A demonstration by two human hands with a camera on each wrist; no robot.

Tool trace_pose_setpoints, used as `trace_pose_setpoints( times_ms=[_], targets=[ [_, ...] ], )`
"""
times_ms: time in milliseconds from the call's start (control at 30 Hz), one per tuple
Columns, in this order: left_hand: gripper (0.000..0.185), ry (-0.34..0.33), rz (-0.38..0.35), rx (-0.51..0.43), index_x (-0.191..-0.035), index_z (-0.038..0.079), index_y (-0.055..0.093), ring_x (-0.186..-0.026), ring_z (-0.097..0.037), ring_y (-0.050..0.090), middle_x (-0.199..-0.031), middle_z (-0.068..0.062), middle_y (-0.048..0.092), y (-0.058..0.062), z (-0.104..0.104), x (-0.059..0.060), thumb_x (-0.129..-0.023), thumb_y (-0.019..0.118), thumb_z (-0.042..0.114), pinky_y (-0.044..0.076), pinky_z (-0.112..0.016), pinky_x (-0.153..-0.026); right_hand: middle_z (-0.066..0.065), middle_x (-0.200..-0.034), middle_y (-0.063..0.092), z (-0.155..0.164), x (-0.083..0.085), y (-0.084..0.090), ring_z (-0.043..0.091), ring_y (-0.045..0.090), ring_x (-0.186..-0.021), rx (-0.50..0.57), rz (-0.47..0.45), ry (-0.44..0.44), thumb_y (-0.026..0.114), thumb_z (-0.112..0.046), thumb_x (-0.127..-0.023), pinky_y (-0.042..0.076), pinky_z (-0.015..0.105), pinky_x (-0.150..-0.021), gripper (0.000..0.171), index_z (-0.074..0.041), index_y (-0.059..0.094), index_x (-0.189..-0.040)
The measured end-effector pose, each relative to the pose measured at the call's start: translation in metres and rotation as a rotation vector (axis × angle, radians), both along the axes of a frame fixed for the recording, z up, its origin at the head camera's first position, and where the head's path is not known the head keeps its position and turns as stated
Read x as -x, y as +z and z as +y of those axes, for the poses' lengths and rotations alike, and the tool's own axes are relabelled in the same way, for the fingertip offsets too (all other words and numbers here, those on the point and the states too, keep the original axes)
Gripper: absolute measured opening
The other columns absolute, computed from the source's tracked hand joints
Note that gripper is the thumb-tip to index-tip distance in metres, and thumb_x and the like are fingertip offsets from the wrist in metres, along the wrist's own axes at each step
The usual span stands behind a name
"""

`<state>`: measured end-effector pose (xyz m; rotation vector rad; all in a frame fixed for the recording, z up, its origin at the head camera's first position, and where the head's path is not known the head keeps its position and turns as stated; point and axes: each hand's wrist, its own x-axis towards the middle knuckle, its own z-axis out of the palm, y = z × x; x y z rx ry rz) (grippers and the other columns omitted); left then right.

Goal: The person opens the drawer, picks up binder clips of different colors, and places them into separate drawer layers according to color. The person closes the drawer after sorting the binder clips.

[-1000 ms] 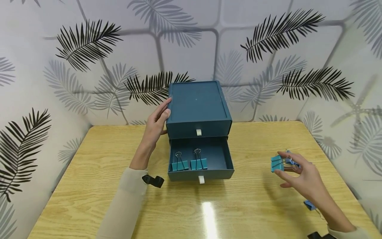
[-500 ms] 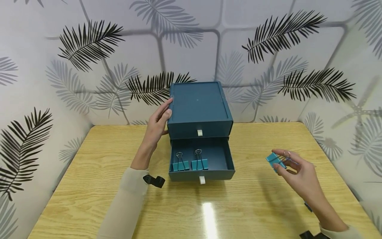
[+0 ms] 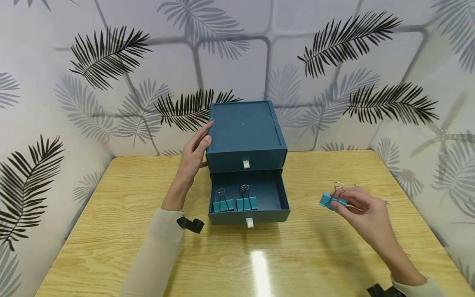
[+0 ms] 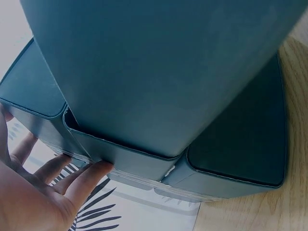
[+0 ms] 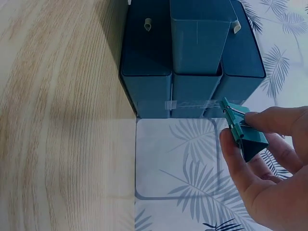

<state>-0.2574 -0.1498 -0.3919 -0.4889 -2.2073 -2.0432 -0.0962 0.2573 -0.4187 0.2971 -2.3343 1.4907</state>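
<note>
A dark blue drawer cabinet stands at the back of the table. One drawer is pulled out, and two teal binder clips lie in it: the left clip and the right clip. My left hand rests against the cabinet's left side, fingers extended along it in the left wrist view. Over the table's right part, my right hand pinches another teal binder clip between thumb and fingers. The right wrist view shows this held clip apart from the cabinet.
The wooden table meets a leaf-patterned wall covering behind the cabinet. A white pull tab sticks out from the pulled-out drawer's front. Small blue and wire bits show beside my right hand and wrist, mostly hidden by them.
My right hand has moved left with the teal binder clip, whose wire handle now points up. The blue clips near that hand have become mostly covered. My left hand stays put.
</note>
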Motion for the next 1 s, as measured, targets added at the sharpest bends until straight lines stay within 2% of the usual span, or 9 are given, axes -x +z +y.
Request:
trace_pose_setpoints(
  times_ms=[233,500,733,833,1000],
  targets=[
    [0.050,0.005,0.004,0.004,-0.156,0.035,0.046,-0.149,-0.025,0.035,-0.164,0.002,0.035,-0.001,-0.001,0.002,-0.107,0.050,0.040,0.043,-0.075,-0.095,0.004,-0.114,0.063,-0.009,0.002,0.003,0.004,0.066,-0.106,0.012,0.002,0.074,0.074,0.017,-0.085,0.058,0.026,-0.080,0.027,0.009,0.071,-0.110],
    [0.049,0.005,-0.007,0.000,-0.155,0.037,0.047,-0.148,-0.025,0.037,-0.163,0.003,0.037,-0.001,0.000,0.000,-0.107,0.051,0.041,0.044,-0.074,-0.094,0.008,-0.110,0.067,-0.021,0.002,0.006,0.001,0.067,-0.104,0.002,0.025,0.008,0.074,0.015,-0.085,0.058,0.024,-0.077,0.026,0.005,0.072,-0.109],
    [0.049,0.007,-0.011,0.007,-0.155,0.038,0.047,-0.148,-0.025,0.037,-0.163,0.004,0.036,0.000,0.001,0.001,-0.106,0.051,0.042,0.044,-0.075,-0.094,0.012,-0.114,0.059,-0.034,0.005,0.013,0.011,0.062,-0.107,0.036,0.042,0.026,0.075,0.017,-0.084,0.058,0.025,-0.078,0.024,0.005,0.074,-0.104],
    [0.049,0.010,-0.008,0.009,-0.155,0.038,0.047,-0.147,-0.026,0.038,-0.163,0.003,0.036,0.001,0.001,0.001,-0.106,0.051,0.042,0.044,-0.075,-0.094,0.010,-0.112,0.061,-0.040,0.006,0.017,0.009,0.063,-0.106,0.016,0.053,0.013,0.077,0.015,-0.083,0.058,0.024,-0.078,0.026,0.003,0.074,-0.106],
    [0.049,0.011,-0.005,0.012,-0.155,0.037,0.047,-0.147,-0.026,0.038,-0.163,0.003,0.036,0.000,-0.001,0.001,-0.107,0.051,0.041,0.044,-0.074,-0.094,0.008,-0.107,0.066,-0.048,0.008,0.021,0.007,0.065,-0.095,-0.017,0.077,-0.016,0.080,0.009,-0.083,0.058,0.020,-0.074,0.027,-0.003,0.076,-0.106]
  ],
)
